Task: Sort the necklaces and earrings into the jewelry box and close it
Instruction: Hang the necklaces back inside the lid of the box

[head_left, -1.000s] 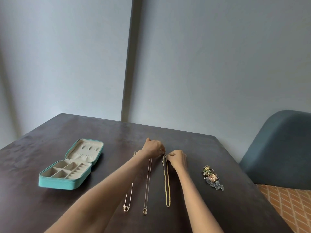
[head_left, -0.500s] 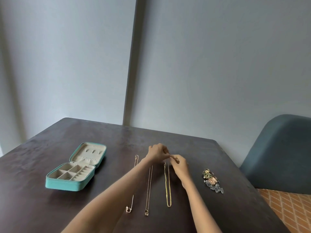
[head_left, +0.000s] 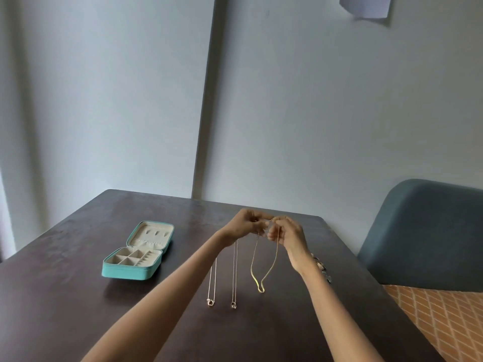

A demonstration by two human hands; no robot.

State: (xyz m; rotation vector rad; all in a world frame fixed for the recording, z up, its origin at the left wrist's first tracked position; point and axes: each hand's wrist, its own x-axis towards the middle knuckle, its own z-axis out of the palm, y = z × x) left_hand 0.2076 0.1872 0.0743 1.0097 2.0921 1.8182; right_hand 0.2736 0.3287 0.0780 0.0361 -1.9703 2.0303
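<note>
Left hand [head_left: 247, 226] and right hand [head_left: 286, 235] are together pinching the top of the gold necklace [head_left: 257, 270], lifting it off the table [head_left: 78, 309], while two thinner necklaces [head_left: 223, 278] below them, earrings [head_left: 322, 269] beside the right wrist and the open jewelry box [head_left: 136, 253] far left are awaiting sorting.

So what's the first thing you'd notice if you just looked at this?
Two hands, left hand and right hand, meet above the middle of the dark table, pinching up a gold necklace whose loop hangs down to the tabletop. To the left sits a turquoise jewelry box, lying open.
</note>
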